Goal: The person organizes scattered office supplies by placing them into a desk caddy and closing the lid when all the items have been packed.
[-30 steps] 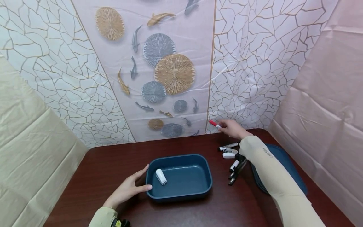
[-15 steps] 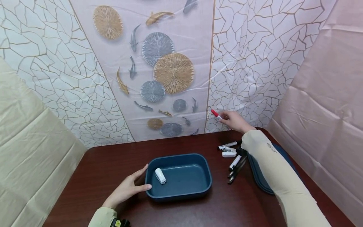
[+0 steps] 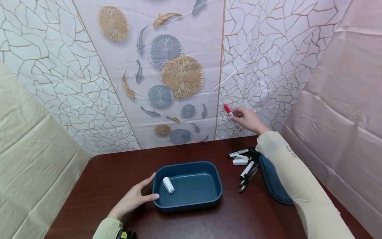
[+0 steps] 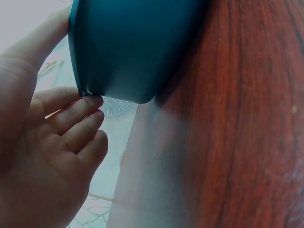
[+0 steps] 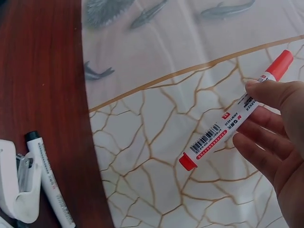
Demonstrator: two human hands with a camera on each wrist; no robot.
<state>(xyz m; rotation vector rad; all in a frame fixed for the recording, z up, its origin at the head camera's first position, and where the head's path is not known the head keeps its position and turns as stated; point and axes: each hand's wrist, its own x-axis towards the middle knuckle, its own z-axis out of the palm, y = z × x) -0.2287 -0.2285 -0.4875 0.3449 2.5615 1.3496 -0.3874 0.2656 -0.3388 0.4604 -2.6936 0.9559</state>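
Note:
My left hand (image 3: 135,199) holds the left end of a dark blue rectangular box (image 3: 191,205), thumb at the front of the rim and fingers at the back corner. A small white stapler (image 3: 168,185) lies inside the box at its left end. Raised above the table's back right, my right hand (image 3: 249,120) pinches a red-capped white marker (image 3: 231,115) between thumb and fingers. The right wrist view shows the marker (image 5: 221,126) tilted, with its barcode facing the camera. In the left wrist view, fingertips touch the corner of the box (image 4: 133,47).
Right of the box lie a black-capped marker (image 3: 238,153), a white stapler (image 3: 240,162), another white marker (image 3: 246,170) and dark pens (image 3: 245,187). A dark blue lid-like tray (image 3: 273,186) is partly under my right forearm. Patterned cloth (image 3: 182,76) hangs behind the table.
My right hand has risen with the red-capped marker, turning it steeper and showing more of its barrel. My left hand and the box have stayed in place.

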